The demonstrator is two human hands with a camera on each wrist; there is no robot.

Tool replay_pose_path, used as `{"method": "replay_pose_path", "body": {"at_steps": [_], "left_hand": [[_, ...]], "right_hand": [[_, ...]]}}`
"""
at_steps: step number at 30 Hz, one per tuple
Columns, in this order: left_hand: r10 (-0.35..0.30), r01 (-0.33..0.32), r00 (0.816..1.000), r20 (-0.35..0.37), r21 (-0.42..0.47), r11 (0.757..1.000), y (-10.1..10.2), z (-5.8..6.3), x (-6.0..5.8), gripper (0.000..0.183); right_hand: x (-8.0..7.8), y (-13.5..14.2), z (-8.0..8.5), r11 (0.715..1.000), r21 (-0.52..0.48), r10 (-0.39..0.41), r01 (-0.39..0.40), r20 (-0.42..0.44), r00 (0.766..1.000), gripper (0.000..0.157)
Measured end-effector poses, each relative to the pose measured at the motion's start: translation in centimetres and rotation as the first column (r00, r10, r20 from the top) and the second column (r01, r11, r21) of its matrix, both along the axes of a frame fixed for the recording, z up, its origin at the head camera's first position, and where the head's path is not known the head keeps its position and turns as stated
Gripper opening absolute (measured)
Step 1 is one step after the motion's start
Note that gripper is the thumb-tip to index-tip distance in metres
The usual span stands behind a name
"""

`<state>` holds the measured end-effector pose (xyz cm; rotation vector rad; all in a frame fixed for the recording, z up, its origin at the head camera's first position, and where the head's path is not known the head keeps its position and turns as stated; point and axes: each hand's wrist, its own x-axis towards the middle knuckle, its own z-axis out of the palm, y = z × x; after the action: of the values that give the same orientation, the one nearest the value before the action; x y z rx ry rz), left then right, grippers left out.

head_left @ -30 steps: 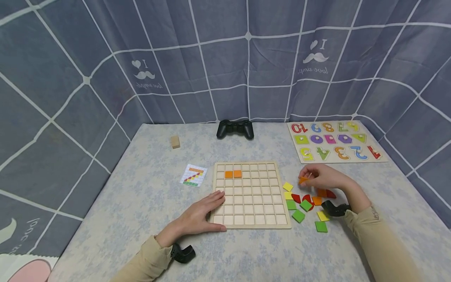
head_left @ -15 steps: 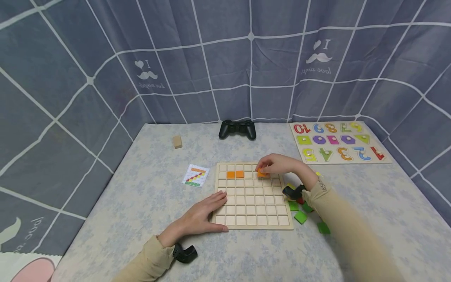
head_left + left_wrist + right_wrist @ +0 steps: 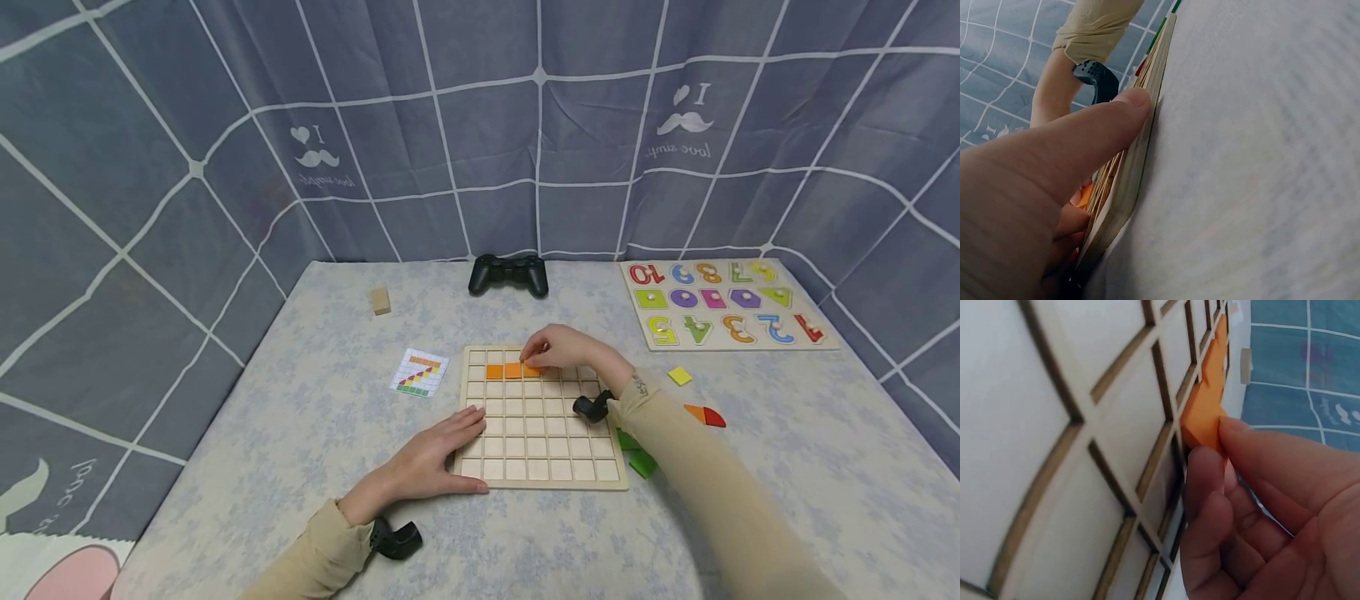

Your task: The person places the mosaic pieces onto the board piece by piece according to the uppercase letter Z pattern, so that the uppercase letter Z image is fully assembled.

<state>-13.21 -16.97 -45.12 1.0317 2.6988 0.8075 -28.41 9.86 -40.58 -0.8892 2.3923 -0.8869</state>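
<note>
A wooden grid board (image 3: pixel 536 425) lies on the table, with two orange square tiles (image 3: pixel 503 372) side by side in its second row from the back. My right hand (image 3: pixel 561 346) pinches a third orange square tile (image 3: pixel 1202 419) between thumb and fingertips, right beside those two. In the right wrist view that tile sits slightly tilted over the grid's ridges. My left hand (image 3: pixel 431 454) rests on the board's left edge with fingers extended. Seen from the left wrist, the thumb (image 3: pixel 1104 134) lies along the board's near edge.
A printed card (image 3: pixel 420 372) with a coloured pattern lies left of the board. Green tiles (image 3: pixel 642 463), a yellow tile (image 3: pixel 679 376) and a red piece (image 3: pixel 714 417) show around my right sleeve, which hides others. Behind are a wooden block (image 3: pixel 380 301), a game controller (image 3: pixel 508 275) and a number puzzle (image 3: pixel 727 307).
My right hand has carried an orange tile from the loose pieces at the right, leftward over the board to beside the two orange tiles. The left hand has stayed on the board's edge.
</note>
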Motion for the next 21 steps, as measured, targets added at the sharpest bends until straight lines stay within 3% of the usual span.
{"method": "replay_pose_path", "body": {"at_steps": [6,13,21], "left_hand": [[0.004,-0.004,1.0,0.004,-0.007,1.0,0.1,0.1,0.0,0.091],[0.004,-0.004,1.0,0.009,-0.005,1.0,0.0,0.0,0.0,0.09],[0.002,-0.002,1.0,0.0,-0.001,1.0,0.0,-0.1,0.0,0.09]], "right_hand": [[-0.1,-0.3,-0.6,1.0,0.017,0.0,0.001,-0.066,0.998,0.018],[0.1,-0.2,-0.9,0.998,0.023,-0.05,0.05,-0.033,0.998,0.015],[0.5,0.9,-1.1,0.999,-0.018,-0.05,0.05,-0.018,0.999,0.016]]}}
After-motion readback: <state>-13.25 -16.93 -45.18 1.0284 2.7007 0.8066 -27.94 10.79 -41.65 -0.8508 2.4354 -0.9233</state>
